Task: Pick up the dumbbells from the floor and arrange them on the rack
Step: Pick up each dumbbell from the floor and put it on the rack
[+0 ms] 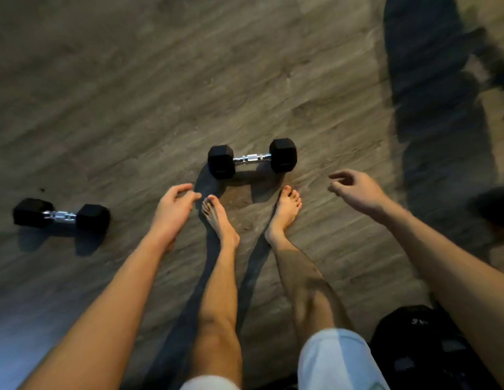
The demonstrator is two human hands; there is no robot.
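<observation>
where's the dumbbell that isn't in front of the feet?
Head view: the left dumbbell lies on the floor at far left, beyond the left hand and untouched; the centre dumbbell sits just ahead of the toes.

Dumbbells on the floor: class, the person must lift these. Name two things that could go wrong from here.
1. The near dumbbell lies just ahead of bare toes; if it slips during the lift, it would likely land on them.
2. The far dumbbell lies apart, to the left; a barefoot sidestep in this dim light could stub a toe on it.
</observation>
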